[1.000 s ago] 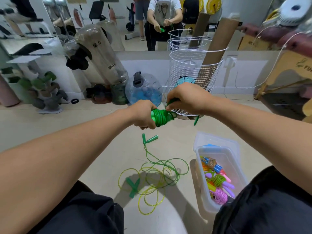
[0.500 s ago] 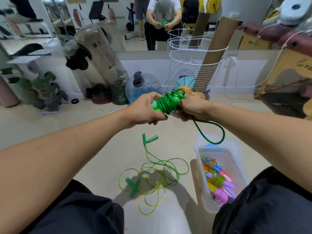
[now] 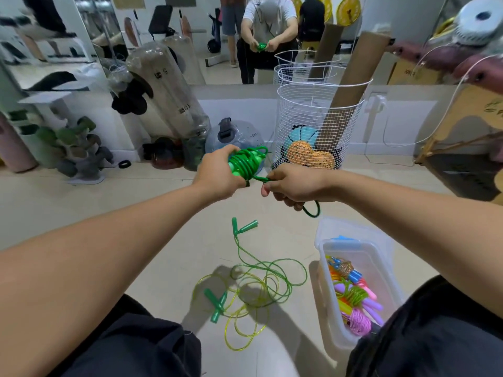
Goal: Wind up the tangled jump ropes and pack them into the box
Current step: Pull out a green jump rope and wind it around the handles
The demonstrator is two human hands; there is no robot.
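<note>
My left hand (image 3: 220, 174) grips a green jump rope (image 3: 246, 161), its cord coiled round the two handles. My right hand (image 3: 292, 183) pinches the loose end of that cord, and a short dark green loop hangs below its fingers. On the floor below lie tangled ropes (image 3: 253, 289), green and yellow-green, with green handles. A clear plastic box (image 3: 330, 303) stands on the floor at the right and holds several wound ropes in orange, blue, pink and purple.
A white wire basket (image 3: 310, 115) with balls and cardboard tubes stands just beyond my hands. Large clear water bags and a dumbbell rack (image 3: 79, 156) line the mirror wall at the left. A wooden bench (image 3: 462, 126) is at the right. My knees frame the floor.
My right hand has come down round the bundle and pulled the cord's end out to the right. The hanging loop has become much shorter. The wound bundle tilted more upright.
</note>
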